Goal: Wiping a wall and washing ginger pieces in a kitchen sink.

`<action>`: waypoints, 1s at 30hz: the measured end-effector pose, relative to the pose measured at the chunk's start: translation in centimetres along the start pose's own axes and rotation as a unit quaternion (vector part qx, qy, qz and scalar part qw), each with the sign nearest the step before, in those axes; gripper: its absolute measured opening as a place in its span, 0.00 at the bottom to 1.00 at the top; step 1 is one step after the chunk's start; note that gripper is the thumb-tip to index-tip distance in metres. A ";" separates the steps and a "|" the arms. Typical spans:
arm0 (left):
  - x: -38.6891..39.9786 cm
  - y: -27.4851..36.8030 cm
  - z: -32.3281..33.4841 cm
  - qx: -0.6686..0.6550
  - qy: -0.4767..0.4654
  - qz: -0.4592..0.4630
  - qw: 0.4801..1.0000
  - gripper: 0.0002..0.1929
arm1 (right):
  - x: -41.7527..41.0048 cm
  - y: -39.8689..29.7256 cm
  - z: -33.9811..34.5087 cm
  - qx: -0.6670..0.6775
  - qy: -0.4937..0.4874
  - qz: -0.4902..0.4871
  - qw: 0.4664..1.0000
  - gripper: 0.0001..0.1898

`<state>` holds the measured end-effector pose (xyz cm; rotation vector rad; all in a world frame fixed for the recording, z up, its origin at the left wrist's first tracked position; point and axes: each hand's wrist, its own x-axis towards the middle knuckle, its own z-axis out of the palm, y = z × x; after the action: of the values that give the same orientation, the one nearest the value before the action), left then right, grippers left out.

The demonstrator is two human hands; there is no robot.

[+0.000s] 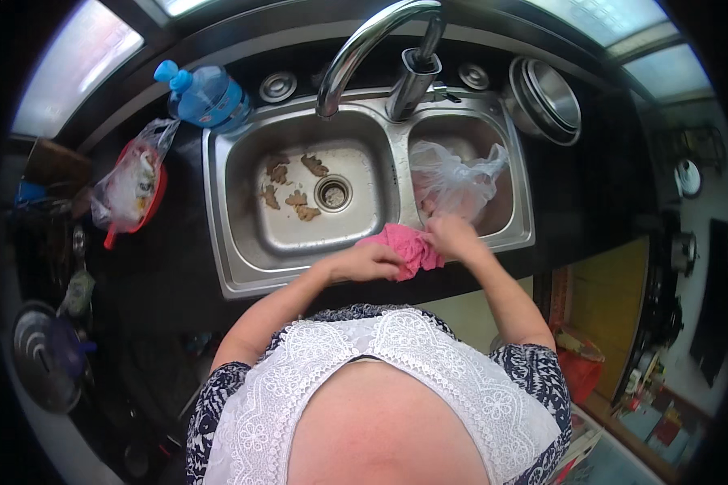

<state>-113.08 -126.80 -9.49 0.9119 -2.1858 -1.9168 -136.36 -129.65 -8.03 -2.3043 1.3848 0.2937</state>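
A crumpled pink cloth (407,250) lies at the front rim of the double steel sink, near the divider. My left hand (367,262) is at its left side, fingers curled against it. On its right side, my right hand (452,235) touches the cloth's edge with fingertips partly hidden. Just beyond that hand, a clear plastic bag (458,176) with something pinkish inside sits in the small right basin. Several pieces of ginger root (306,212) lie in the large left basin (364,212), left of and around the drain (333,193).
A chrome faucet (370,45) arches over the sink. Behind it stand a blue plastic bottle (209,97), two metal drain strainers (278,86) and nested steel bowls (546,100). A red basket (158,197) with a plastic bag is on the left counter.
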 end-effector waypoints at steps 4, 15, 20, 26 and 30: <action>-3.0 -2.6 -1.3 -0.215 0.214 -0.151 0.941 0.17 | 5.2 1.6 -8.3 -0.039 0.359 -0.020 0.932 0.13; -4.0 -11.4 -5.9 -0.569 0.364 -0.276 0.684 0.09 | 11.9 4.9 -6.4 -0.120 0.401 0.019 0.908 0.14; -0.7 -17.7 -8.9 -0.570 0.416 -0.274 0.653 0.09 | 8.4 -5.3 -13.2 0.468 0.293 -0.019 0.833 0.20; 4.6 -19.6 -13.0 -0.361 0.521 -0.333 0.698 0.13 | 8.6 -12.6 -17.7 0.489 0.380 -0.171 0.766 0.20; 6.9 -18.6 -14.3 -0.157 0.579 -0.396 0.695 0.18 | 10.5 -13.8 -19.0 0.523 0.379 -0.144 0.749 0.18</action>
<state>-105.51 -143.20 -25.92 2.3143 -0.6908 -1.0781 -120.04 -141.14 8.11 -1.5565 0.9812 -1.3243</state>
